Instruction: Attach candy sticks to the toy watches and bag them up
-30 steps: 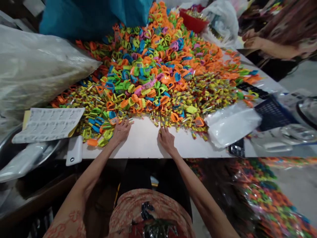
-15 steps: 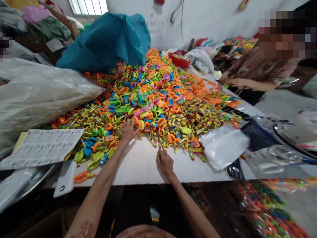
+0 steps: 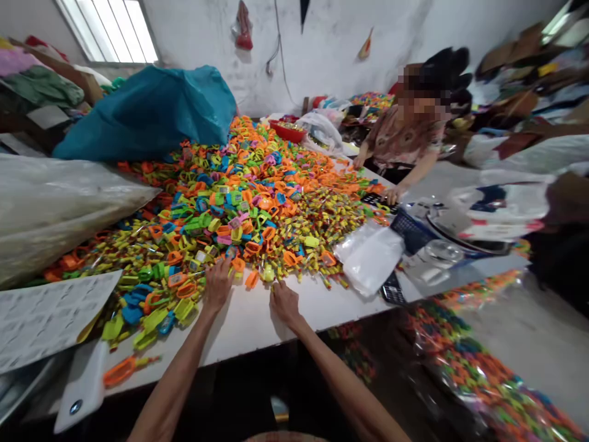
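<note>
A big heap of small plastic pieces (image 3: 257, 196) in orange, green, blue and yellow covers most of the white table (image 3: 257, 319). My left hand (image 3: 217, 283) lies on the near edge of the heap with its fingers stretched out among the pieces. My right hand (image 3: 283, 302) rests on the bare table just below the heap, fingers curled and fingertips touching a few small yellow pieces. Whether it holds one I cannot make out.
A clear plastic bag (image 3: 370, 255) and a black calculator (image 3: 392, 288) lie right of my hands. A printed sheet (image 3: 46, 316), a white phone (image 3: 80, 387) and a grey sack (image 3: 55, 209) sit left. A teal bag (image 3: 151, 120) stands behind. Another person (image 3: 405, 141) works at the far right.
The camera has tilted up, showing more of the room. My left hand has drawn back from the heap toward its near edge; my right hand has stayed at the edge of the pieces.
</note>
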Available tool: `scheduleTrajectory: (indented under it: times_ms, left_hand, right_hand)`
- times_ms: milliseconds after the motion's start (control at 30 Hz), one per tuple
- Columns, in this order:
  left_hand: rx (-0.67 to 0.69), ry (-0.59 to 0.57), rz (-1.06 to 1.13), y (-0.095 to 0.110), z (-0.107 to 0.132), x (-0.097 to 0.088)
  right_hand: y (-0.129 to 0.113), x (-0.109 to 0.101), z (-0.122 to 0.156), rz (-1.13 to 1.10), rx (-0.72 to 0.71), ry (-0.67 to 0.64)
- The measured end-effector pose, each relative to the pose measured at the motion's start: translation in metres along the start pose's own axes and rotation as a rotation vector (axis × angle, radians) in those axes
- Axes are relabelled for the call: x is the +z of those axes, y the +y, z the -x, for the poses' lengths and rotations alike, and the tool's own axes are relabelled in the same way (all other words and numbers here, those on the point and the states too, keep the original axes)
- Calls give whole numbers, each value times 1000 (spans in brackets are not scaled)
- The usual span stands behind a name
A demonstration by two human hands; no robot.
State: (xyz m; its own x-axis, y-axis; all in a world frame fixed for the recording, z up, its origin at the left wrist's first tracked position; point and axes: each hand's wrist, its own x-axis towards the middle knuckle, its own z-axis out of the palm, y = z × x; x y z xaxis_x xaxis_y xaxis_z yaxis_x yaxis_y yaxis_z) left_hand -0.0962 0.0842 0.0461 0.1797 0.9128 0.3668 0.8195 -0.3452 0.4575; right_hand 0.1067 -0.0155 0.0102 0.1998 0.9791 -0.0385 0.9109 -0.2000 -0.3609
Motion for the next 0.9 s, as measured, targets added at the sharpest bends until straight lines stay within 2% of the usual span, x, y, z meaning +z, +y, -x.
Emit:
scheduleTrajectory:
  times_ms: [100,167,233,300,367,433,533,567,667,767,900]
  left_hand:
    - [-277,92,379,14,6,-6]
    - [-498,47,646,26,19,-10]
    - [-628,-51,847,39,37,-11]
    - [-665,-140,962,52,57,-12]
    - [-687,-207,1038,65,73,-11]
    - [-691,-221,1036,76,84,-10]
    - [-706,-167,1079,87,88,-13]
    - [-706,-133,1147,89,87,-15]
    - [-763,-143,1371,92,83,-20]
    - [-817,-173,1440,96,89,-23]
    - [-749,-169,1348,105,104,-24]
  right_hand:
    - [-3,-6,1,-128,24,5]
    - [-5,-6,5,-304,-1,44]
    - [-8,-4,9,-538,-31,70]
    - [-14,-2,14,-828,-14,30]
    - [-21,-6,17,-1101,27,-69]
    - [-28,-15,22,-1260,29,-146]
    - [-32,-37,30,-1348,4,-139]
    - [-32,-44,33,-1375,22,-121]
    - [-29,-58,42,-1400,29,-92]
    - [-29,-63,53,-1365,-17,-105]
    - [-36,-59,62,-1368,-13,-84]
